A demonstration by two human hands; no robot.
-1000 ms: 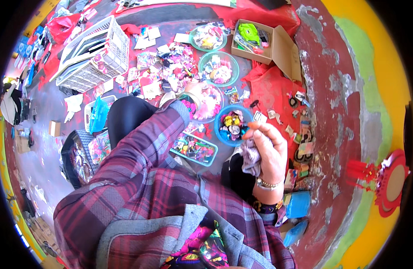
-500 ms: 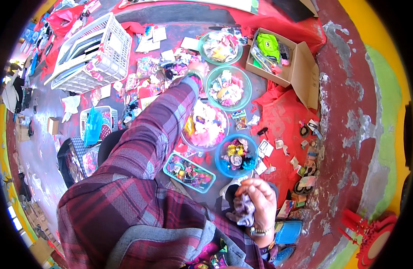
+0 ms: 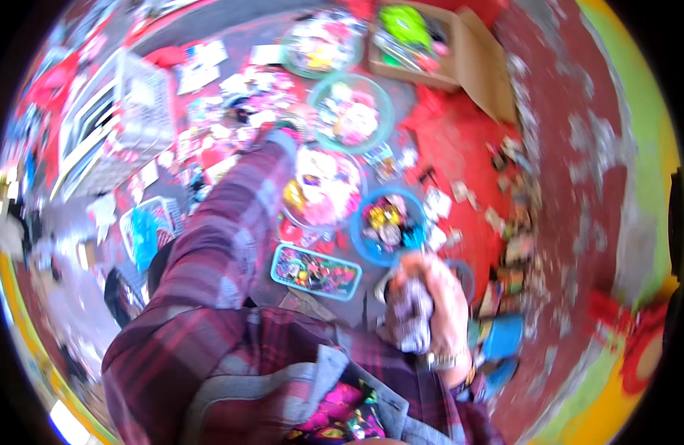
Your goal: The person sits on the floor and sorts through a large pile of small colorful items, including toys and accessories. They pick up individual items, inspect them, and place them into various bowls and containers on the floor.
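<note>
My right hand (image 3: 447,300) is closed around a bunched, striped purple-and-white cloth piece (image 3: 412,315), close to my body on the right. Stretched far forward, my left hand (image 3: 299,119) reaches a spread of small colourful packets and trinkets (image 3: 245,96), beside a green-tinted bowl (image 3: 392,111) of pink and white pieces. Motion blur hides its fingers and anything they may hold. Nearer stand a clear bowl (image 3: 363,182) of pink and white items, a blue bowl (image 3: 354,236) with gold, pink and teal pieces, and a turquoise tray (image 3: 312,291) of small mixed trinkets.
Another green bowl (image 3: 285,58) stands at the far side. An open cardboard box (image 3: 409,73) holds a lime-green item. To the left are a white plastic crate (image 3: 153,111) and a smaller white basket (image 3: 175,213). Small goods lie along the red cloth (image 3: 461,156) at right.
The view has shifted and blurred, with the bowls and box sitting higher and further left. My left hand stays stretched out; my right hand still holds the striped cloth piece.
</note>
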